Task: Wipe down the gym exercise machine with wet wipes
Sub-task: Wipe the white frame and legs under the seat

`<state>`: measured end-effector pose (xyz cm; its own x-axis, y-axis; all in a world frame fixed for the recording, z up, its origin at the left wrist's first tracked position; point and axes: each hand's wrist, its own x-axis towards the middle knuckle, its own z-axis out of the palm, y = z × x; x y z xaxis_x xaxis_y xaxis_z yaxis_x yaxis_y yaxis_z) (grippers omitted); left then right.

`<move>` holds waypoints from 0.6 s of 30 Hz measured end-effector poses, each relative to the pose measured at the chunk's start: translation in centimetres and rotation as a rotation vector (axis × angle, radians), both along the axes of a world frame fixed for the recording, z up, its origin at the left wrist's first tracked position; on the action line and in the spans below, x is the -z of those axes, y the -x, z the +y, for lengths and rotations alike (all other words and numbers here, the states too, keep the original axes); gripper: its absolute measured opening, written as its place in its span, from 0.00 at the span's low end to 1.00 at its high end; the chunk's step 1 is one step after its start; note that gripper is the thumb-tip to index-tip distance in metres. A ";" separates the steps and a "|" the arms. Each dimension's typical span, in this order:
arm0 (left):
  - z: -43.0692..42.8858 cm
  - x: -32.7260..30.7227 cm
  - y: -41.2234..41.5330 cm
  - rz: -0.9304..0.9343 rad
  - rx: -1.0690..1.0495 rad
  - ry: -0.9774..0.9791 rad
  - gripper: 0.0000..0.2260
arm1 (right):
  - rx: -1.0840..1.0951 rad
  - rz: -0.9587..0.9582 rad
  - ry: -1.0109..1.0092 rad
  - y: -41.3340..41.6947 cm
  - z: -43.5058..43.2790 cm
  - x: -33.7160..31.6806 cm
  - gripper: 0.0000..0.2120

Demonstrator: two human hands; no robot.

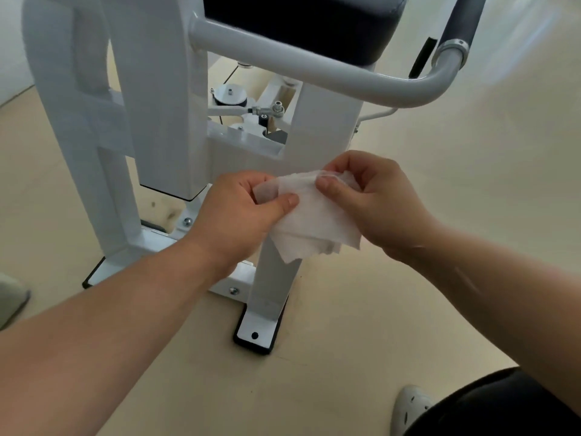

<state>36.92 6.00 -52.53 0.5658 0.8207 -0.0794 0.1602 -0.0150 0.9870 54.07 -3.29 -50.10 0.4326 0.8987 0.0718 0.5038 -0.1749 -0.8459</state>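
Your two bare forearms reach in from the bottom corners, and your dark-clad knee and a white shoe [412,407] sit at the lower right, on the pale floor [361,325]. Your left hand [239,212] and right hand [377,202] meet in front of the exercise machine [157,105], both holding one crumpled white wet wipe [314,221] in the air. On the left hand, the fingers [287,202] are closed on the wipe's left edge, thumb pressed over the top. On the right hand, thumb and forefinger pinch the wipe's upper right part, the other fingers curled in behind. The wipe hangs loose below both hands, its lower corner in front of the machine's white upright post [273,284]; whether it touches the post, you cannot tell. Behind your hands stand the white frame, a grey curved tube [314,70] with a dark grip [462,20], and a black pad [298,23] at the top edge. The post ends in a bolted foot plate [256,332] on the floor.
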 end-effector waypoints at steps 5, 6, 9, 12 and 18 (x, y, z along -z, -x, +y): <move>-0.2 0.2 -0.9 -0.046 -0.030 0.201 0.03 | 0.005 -0.563 -0.050 -0.3 -1.9 1.7 0.17; -0.1 0.2 -1.2 -0.065 -0.012 0.230 0.04 | -0.071 -0.769 -0.140 -0.2 -2.4 2.0 0.19; 0.2 -0.3 -2.1 -0.133 0.085 0.276 0.09 | -0.317 -1.128 -0.309 -0.2 -2.9 3.4 0.25; 0.8 -0.5 -3.0 -0.151 0.060 0.225 0.08 | -0.410 -1.223 -0.102 -0.8 -2.6 4.9 0.35; 2.1 0.4 -3.5 -0.047 -0.149 0.041 0.03 | -0.424 -1.458 0.001 -2.7 -0.5 6.4 0.43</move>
<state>40.47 8.08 -52.96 0.4418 0.8925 -0.0909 0.1109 0.0462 0.9928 56.77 -3.82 -56.54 -0.2964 0.9351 0.1944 0.8862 0.1934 0.4209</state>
